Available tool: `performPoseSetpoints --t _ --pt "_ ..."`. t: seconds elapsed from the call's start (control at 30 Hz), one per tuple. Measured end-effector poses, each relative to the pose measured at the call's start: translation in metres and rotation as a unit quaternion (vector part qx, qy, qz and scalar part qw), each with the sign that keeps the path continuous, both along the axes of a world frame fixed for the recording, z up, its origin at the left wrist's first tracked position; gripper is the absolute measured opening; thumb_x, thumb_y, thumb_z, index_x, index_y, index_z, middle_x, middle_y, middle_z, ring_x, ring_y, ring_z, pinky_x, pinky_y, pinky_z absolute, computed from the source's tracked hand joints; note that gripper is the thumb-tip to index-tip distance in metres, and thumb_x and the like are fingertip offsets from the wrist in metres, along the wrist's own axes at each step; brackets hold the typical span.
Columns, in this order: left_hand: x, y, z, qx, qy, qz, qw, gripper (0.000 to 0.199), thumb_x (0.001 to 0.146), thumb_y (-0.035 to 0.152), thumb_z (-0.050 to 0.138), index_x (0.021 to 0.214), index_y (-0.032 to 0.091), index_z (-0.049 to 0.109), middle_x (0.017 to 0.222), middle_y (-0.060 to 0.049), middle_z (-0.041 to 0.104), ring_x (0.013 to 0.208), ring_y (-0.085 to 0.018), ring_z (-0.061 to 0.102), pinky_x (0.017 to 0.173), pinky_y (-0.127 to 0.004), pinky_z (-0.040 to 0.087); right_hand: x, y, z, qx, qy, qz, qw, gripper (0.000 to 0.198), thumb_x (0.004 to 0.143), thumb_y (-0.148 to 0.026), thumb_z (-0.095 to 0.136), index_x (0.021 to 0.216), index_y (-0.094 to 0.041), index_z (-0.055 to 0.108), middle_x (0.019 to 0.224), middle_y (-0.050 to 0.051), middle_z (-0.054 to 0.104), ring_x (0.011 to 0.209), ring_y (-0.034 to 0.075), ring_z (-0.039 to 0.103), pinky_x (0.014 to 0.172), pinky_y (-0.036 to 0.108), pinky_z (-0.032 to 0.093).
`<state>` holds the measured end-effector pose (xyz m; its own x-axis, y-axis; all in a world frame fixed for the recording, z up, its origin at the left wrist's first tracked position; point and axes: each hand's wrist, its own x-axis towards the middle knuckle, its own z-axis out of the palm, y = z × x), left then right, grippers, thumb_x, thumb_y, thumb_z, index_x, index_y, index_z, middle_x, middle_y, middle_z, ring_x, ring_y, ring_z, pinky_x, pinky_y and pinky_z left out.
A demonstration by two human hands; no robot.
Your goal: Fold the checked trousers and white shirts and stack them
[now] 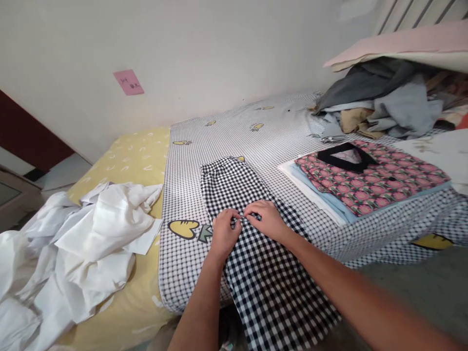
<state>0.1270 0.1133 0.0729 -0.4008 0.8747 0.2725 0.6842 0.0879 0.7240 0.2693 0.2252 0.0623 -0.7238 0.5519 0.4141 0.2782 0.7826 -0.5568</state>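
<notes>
A black-and-white checked garment point(278, 273) with a gathered waistband lies lengthwise on the bed, its lower end hanging over the front edge. It could be trousers or a skirt; I cannot tell which. My left hand point(227, 231) pinches its cloth near the middle, thumb and forefinger together. Just to the right, my right hand point(266, 219) is closed in a like pinch, its fingertips almost meeting those of the left. Any small detail between the fingertips is too fine to make out.
Crumpled white clothes point(98, 229) lie on the yellow bedding point(141, 156) at left. On the checked bedsheet point(226, 131), a folded stack topped by a pink floral shirt point(387, 183) sits at right. Behind it rises a clothes heap point(395, 97). A pink note point(128, 82) is on the wall.
</notes>
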Motion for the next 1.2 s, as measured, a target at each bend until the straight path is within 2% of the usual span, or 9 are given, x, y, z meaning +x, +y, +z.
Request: performPoseSetpoints --t 0.4,0.53,0.77,0.93,1.2 --pt "-0.0088 0.0042 -0.0043 0.037 -0.045 0.002 0.998 0.011 0.086 0.024 0.058 0.076 0.024 0.064 0.1 -0.005 0.075 0.097 -0.021 0.069 0.095 -0.04 0.053 0.0027 -0.0015 0.004 -0.021 0.006 0.016 1.0 0.014 0.092 -0.033 0.057 0.094 -0.031 0.07 0.106 0.001 0.075 0.107 0.023 0.065 0.101 0.045 0.04" --pt "-0.009 0.0041 -0.0043 0.039 -0.047 0.001 0.998 0.011 0.086 0.023 0.058 0.076 0.024 0.064 0.099 -0.005 0.075 0.096 -0.02 0.069 0.094 -0.04 0.053 0.0033 -0.0015 0.0043 -0.02 0.008 0.033 0.999 0.012 0.089 -0.031 0.06 0.097 -0.03 0.069 0.108 0.0 0.075 0.109 0.022 0.065 0.1 0.043 0.04" --pt "-0.0063 0.0041 -0.0027 0.03 -0.037 0.003 0.999 0.011 0.086 0.022 0.059 0.076 0.023 0.064 0.099 -0.005 0.074 0.098 -0.02 0.067 0.096 -0.041 0.051 -0.0011 0.0008 -0.0016 -0.001 0.004 0.005 1.0 0.016 0.093 -0.027 0.053 0.089 -0.029 0.068 0.101 0.001 0.076 0.102 0.022 0.067 0.097 0.043 0.042" --pt "-0.0023 0.0028 0.0001 0.022 -0.024 0.003 0.999 0.003 0.083 0.024 0.066 0.08 0.024 0.064 0.101 -0.004 0.071 0.101 -0.021 0.065 0.097 -0.041 0.049 -0.0015 0.0012 -0.0007 -0.006 -0.003 0.0 1.0 0.02 0.096 -0.031 0.05 0.09 -0.029 0.068 0.102 0.002 0.075 0.101 0.023 0.067 0.097 0.043 0.042" --pt "-0.0009 0.0024 0.0042 0.006 -0.016 0.004 1.0 0.013 0.078 0.011 0.059 0.08 0.023 0.063 0.101 -0.004 0.07 0.102 -0.022 0.065 0.098 -0.042 0.048 -0.0019 0.002 -0.0031 -0.012 0.01 0.002 1.0 0.02 0.097 -0.031 0.05 0.088 -0.028 0.067 0.102 0.001 0.076 0.102 0.022 0.067 0.096 0.042 0.041"
